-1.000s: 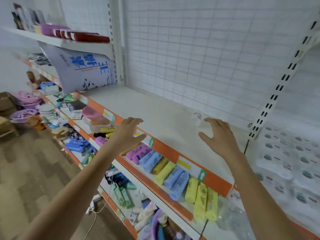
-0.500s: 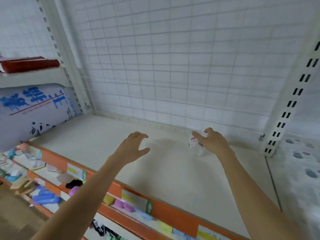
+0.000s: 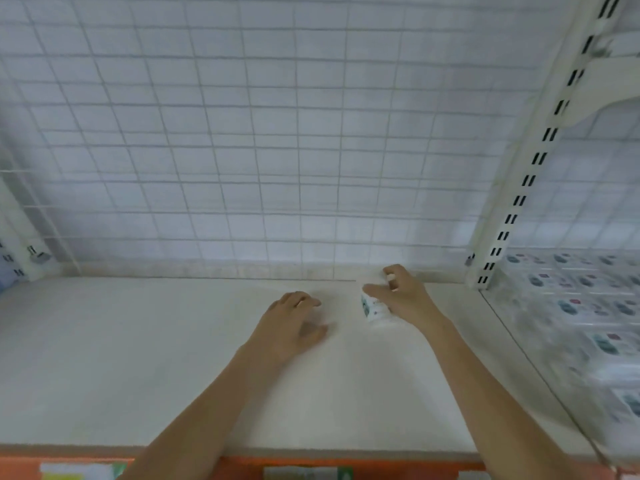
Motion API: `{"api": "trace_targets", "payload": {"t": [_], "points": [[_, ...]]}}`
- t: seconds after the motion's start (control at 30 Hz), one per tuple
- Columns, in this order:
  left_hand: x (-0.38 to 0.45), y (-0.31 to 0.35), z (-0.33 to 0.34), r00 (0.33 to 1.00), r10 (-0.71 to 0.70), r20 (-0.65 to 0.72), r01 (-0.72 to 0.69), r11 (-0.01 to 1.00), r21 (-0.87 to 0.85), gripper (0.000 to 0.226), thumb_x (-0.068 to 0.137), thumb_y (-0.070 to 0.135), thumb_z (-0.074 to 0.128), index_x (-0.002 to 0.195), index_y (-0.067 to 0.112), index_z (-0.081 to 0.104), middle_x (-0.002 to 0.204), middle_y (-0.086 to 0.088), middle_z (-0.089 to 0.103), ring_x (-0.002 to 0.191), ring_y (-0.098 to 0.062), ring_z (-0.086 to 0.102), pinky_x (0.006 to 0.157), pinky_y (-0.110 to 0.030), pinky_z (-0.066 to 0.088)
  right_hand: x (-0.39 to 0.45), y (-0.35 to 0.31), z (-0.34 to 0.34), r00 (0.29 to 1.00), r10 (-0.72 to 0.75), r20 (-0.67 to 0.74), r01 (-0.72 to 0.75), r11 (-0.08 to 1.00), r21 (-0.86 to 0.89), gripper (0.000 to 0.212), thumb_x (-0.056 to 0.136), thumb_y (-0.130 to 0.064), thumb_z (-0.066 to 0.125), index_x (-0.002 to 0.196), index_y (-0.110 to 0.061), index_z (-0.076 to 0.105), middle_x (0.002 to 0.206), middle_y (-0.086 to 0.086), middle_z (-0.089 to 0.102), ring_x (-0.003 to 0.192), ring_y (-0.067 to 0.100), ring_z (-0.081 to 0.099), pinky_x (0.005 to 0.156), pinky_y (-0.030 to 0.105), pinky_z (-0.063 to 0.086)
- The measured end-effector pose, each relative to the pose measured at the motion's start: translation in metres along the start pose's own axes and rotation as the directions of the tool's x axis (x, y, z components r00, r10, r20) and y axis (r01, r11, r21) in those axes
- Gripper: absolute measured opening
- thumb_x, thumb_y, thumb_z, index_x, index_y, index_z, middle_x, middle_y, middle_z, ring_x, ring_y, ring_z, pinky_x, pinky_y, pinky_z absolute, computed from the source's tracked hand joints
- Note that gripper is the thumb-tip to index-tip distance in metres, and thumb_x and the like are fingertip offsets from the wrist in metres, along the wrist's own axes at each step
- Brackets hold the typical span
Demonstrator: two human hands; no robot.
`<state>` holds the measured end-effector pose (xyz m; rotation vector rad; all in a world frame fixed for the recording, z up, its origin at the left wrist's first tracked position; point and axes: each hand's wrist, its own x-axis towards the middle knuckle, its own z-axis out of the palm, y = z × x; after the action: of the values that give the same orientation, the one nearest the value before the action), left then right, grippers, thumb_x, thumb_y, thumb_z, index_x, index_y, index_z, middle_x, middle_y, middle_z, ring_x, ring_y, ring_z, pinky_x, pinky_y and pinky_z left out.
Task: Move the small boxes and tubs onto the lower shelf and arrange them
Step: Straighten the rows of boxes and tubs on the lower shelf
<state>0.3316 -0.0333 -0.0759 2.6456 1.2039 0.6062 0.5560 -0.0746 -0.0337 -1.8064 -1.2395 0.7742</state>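
Note:
A small white tub [image 3: 372, 308] with a green and red label stands near the back of the white shelf [image 3: 138, 358], close to the wire grid wall. My right hand [image 3: 403, 299] grips it, thumb on its left side and fingers curled over its top and back. My left hand [image 3: 294, 323] hovers a little to the left of the tub, fingers loosely bent, holding nothing.
A white slotted upright [image 3: 519, 199] bounds the shelf on the right. Beyond it lie several white packs with green and red marks [image 3: 581, 306]. The shelf's orange front strip [image 3: 311, 469] with price labels runs along the bottom edge.
My view has swung up and closer to the shelf's back. My right hand reached the tub and closed around it. My left hand moved forward beside it.

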Motion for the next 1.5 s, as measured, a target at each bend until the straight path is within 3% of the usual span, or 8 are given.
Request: {"api": "trace_targets", "payload": {"t": [0.13,0.5,0.97,1.07,1.13,1.2,1.27,1.5], "points": [[-0.007,-0.013,-0.007,0.998,0.068,-0.002,-0.068,0.996,-0.049,0.073,0.074,0.063,0.031,0.122,0.013,0.056,0.119,-0.002,0.056,0.116,-0.022,0.048,0.093,-0.029,0.040,-0.026,0.002,0.004,0.997,-0.032,-0.075,0.046,0.980,0.194,0.054,0.078,-0.019,0.072,0.122,-0.024,0.041,0.110,-0.001,0.051,0.090,0.013,0.056,0.055,0.020,0.047],[-0.015,0.014,-0.006,0.951,0.308,0.015,-0.298,0.932,-0.207,0.070,0.073,0.064,0.031,0.121,0.021,0.056,0.119,0.007,0.053,0.111,-0.013,0.049,0.092,-0.023,0.039,-0.138,0.024,-0.031,0.964,0.029,-0.265,0.110,0.862,0.494,0.052,0.061,-0.008,0.064,0.112,-0.009,0.053,0.097,0.007,0.060,0.082,0.007,0.062,0.066,0.012,0.048],[-0.049,0.304,0.063,0.650,0.760,0.009,-0.686,0.591,-0.425,0.045,0.078,0.044,0.045,0.114,0.020,0.057,0.107,0.006,0.059,0.098,-0.006,0.052,0.083,-0.017,0.041,-0.374,0.129,-0.174,0.726,0.271,-0.632,0.200,0.797,0.571,0.040,0.076,0.007,0.052,0.107,-0.019,0.056,0.084,-0.002,0.071,0.080,0.018,0.067,0.064,0.029,0.051],[-0.066,0.373,0.084,0.650,0.760,-0.002,-0.678,0.579,-0.453,0.058,0.078,0.049,0.035,0.121,0.018,0.056,0.117,0.004,0.056,0.110,-0.011,0.053,0.092,-0.021,0.039,-0.419,0.159,-0.206,0.681,0.349,-0.644,0.203,0.754,0.624,0.034,0.085,0.006,0.046,0.105,-0.019,0.059,0.087,0.004,0.070,0.076,0.018,0.068,0.071,0.034,0.049],[-0.071,0.415,0.097,0.649,0.761,0.002,-0.684,0.584,-0.437,0.067,0.075,0.053,0.028,0.127,0.017,0.052,0.124,0.003,0.052,0.117,-0.013,0.048,0.096,-0.022,0.032,-0.444,0.175,-0.229,0.658,0.368,-0.656,0.210,0.748,0.630,0.033,0.072,-0.017,0.072,0.103,-0.021,0.060,0.089,0.007,0.071,0.079,0.023,0.068,0.075,0.040,0.049],[-0.071,0.451,0.108,0.646,0.763,0.030,-0.686,0.597,-0.416,0.063,0.079,0.052,0.031,0.130,0.018,0.048,0.128,0.003,0.048,0.121,-0.013,0.044,0.097,-0.019,0.029,-0.462,0.184,-0.257,0.652,0.360,-0.667,0.157,0.797,0.583,0.078,0.036,-0.048,0.089,0.104,-0.023,0.059,0.090,0.004,0.072,0.083,0.024,0.068,0.074,0.041,0.052],[-0.064,0.481,0.118,0.651,0.758,0.053,-0.684,0.615,-0.393,0.054,0.086,0.047,0.038,0.131,0.020,0.046,0.131,0.005,0.045,0.123,-0.011,0.042,0.098,-0.020,0.031,-0.473,0.190,-0.283,0.629,0.342,-0.698,0.140,0.834,0.534,0.095,0.026,-0.059,0.086,0.108,-0.022,0.056,0.092,0.001,0.072,0.086,0.021,0.069,0.072,0.036,0.052],[-0.023,0.567,0.152,0.696,0.711,0.101,-0.628,0.671,-0.394,0.043,0.089,0.034,0.054,0.129,0.022,0.047,0.127,0.002,0.046,0.117,-0.016,0.046,0.094,-0.028,0.039,-0.484,0.225,-0.367,0.605,0.289,-0.742,0.071,0.908,0.413,0.068,0.054,-0.041,0.080,0.115,-0.026,0.054,0.110,0.001,0.063,0.094,0.015,0.065,0.073,0.025,0.052]]}}
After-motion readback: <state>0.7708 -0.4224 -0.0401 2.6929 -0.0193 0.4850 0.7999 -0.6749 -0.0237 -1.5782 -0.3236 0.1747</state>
